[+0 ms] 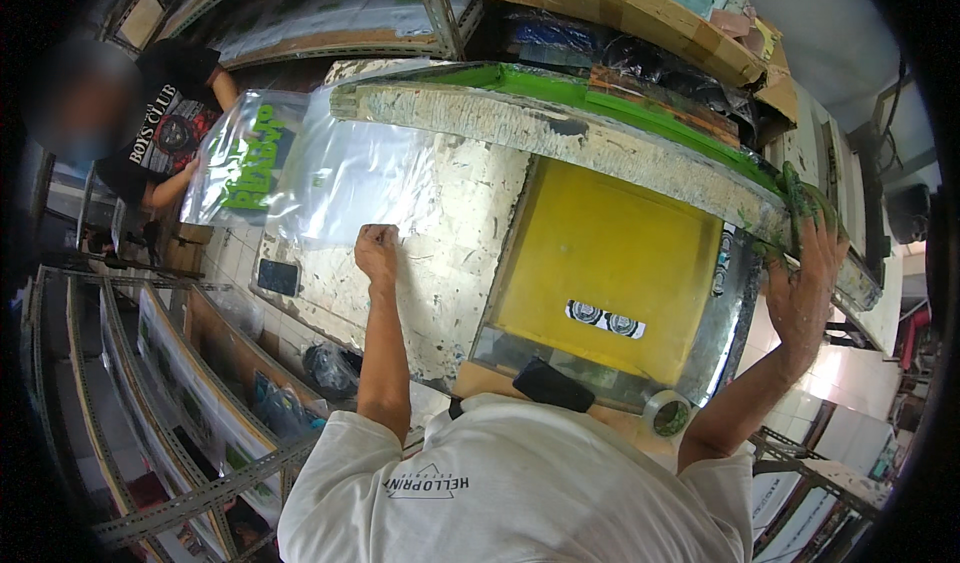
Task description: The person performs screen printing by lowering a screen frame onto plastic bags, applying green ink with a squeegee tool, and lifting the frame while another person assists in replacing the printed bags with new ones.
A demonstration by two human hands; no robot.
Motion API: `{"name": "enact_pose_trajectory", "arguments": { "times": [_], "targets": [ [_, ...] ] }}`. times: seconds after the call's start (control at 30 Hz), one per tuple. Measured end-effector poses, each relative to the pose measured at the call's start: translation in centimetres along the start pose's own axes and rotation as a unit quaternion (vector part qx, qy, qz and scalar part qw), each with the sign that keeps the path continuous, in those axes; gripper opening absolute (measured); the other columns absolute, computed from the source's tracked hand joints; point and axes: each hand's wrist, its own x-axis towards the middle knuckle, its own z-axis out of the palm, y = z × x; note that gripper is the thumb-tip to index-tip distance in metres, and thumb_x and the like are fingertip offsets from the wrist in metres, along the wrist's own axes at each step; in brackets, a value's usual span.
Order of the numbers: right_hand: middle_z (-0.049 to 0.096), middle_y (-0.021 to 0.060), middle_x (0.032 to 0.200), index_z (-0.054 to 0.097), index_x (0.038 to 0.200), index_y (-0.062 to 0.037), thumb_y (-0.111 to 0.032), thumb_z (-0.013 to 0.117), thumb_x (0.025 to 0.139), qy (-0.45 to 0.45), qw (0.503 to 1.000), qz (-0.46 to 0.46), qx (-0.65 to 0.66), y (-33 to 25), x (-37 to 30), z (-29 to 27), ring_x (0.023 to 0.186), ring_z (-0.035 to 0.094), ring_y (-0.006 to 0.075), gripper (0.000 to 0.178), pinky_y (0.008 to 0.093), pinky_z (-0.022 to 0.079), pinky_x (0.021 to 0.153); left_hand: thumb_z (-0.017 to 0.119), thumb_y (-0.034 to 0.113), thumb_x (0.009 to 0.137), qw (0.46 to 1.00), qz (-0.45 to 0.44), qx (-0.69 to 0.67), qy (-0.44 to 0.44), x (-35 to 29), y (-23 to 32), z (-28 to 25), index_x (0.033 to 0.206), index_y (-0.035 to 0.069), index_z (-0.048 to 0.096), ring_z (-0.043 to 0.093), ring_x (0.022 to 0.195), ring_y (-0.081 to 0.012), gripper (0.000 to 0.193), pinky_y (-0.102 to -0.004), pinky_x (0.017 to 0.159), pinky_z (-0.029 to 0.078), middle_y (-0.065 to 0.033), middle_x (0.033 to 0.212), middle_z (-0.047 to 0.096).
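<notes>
At the far left, a person in a dark shirt [165, 113] faces you across the desk [465, 233], holding up a clear sheet with green print [250, 153], presumably to keep its face off other surfaces. Near the desk's left edge lies a flat dark device [278, 277], apart from the sheets. Next comes the plain clear sheet [350, 178], on the desk's left half; its left end overlaps the printed one, and you cannot tell whether they are joined. Your left hand [377, 253] has its fingertips drawn together at this sheet's near right corner, seemingly pinching it, likely to steady the slippery film. Above the desk's far edge stands a tilted, green-stained frame [560, 135], raised off the film. On the right half lies a yellow panel [600, 248] bearing a white strip [605, 319]. Along the near edge, a black object [553, 385] and a tape roll [668, 415] sit close to your body, within easy reach. Your right hand [808, 268] is half-open, fingers extended against the frame's right end, perhaps supporting it; you cannot tell how firmly.
</notes>
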Motion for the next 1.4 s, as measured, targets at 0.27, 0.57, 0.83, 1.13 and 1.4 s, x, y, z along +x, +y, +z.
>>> {"name": "enact_pose_trajectory", "arguments": {
  "times": [0.27,0.57,0.83,1.13,1.4],
  "targets": [
    [0.046,0.0203,0.133,0.050,0.127,-0.0033,-0.011,0.063,0.072,0.008,1.000,-0.003,0.001,0.2,-0.1,0.2,0.130,0.035,0.0398,0.058,0.0573,0.015,0.110,0.068,0.001,0.077,0.971,0.073,-0.184,-0.135,0.4,7.6,0.0,0.085,0.000,0.069,0.062,0.073,-0.0166,0.008,-0.0275,0.067,0.046,-0.0080,0.084,0.068],
    [0.052,0.0233,0.124,0.053,0.121,-0.0014,-0.010,0.064,0.071,0.005,0.999,-0.017,0.029,-0.5,0.4,-0.8,0.122,0.042,0.0421,0.051,0.0587,0.020,0.107,0.060,0.052,0.079,0.832,0.304,0.141,-0.442,-5.9,14.3,3.8,0.140,0.020,0.038,0.015,0.140,-0.0383,0.073,-0.0557,0.113,0.008,-0.0037,0.149,0.030],
    [0.054,0.0203,0.120,0.055,0.117,0.0003,-0.011,0.068,0.067,0.021,0.998,-0.031,0.043,-1.0,1.4,-1.0,0.114,0.046,0.0403,0.052,0.0551,0.028,0.097,0.065,0.056,0.072,0.779,0.459,0.045,-0.424,-12.3,24.5,14.4,0.144,0.017,0.029,0.010,0.141,-0.0343,0.089,-0.0535,0.114,0.006,-0.0043,0.154,0.017],
    [0.055,0.0200,0.118,0.055,0.122,-0.0047,-0.013,0.068,0.067,0.021,0.997,-0.036,0.062,-0.6,1.9,-1.3,0.113,0.047,0.0395,0.057,0.0538,0.028,0.096,0.064,0.060,0.072,0.746,0.485,0.037,-0.454,-16.7,31.1,18.5,0.145,0.016,0.026,0.004,0.142,-0.0316,0.094,-0.0539,0.114,0.002,-0.0051,0.155,0.011],
    [0.055,0.0226,0.116,0.054,0.123,-0.0045,-0.014,0.070,0.066,0.009,0.998,-0.032,0.047,-0.3,1.5,-0.8,0.112,0.047,0.0415,0.059,0.0545,0.027,0.095,0.063,0.059,0.074,0.739,0.487,0.025,-0.464,-18.7,31.1,18.3,0.145,0.016,0.028,0.002,0.142,-0.0340,0.090,-0.0562,0.112,0.003,-0.0097,0.154,0.010]
  ]
}}
